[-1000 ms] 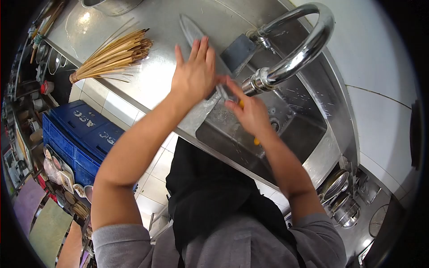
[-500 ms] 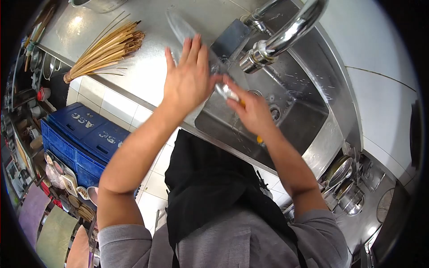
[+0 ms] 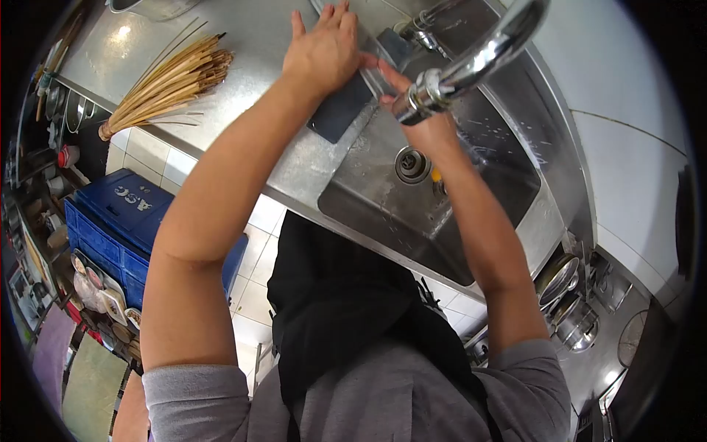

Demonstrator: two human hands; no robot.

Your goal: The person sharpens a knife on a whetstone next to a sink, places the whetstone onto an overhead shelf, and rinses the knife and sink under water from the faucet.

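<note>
Silver steel knife [image 3: 373, 79] across dark-grey rectangular stone [image 3: 342, 112].
Maintain constant angle: left hand [image 3: 324, 53] splayed atop, right hand [image 3: 421, 121] gripping near end.

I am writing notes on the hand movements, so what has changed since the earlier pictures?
The left hand and right hand moved forward with the knife, uncovering the near end of the dark block. Neither hand let go. The stick bundle stayed on the counter.

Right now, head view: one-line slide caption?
Right hand holds a knife, left hand spread on it, above a dark slab beside the sink.
</note>
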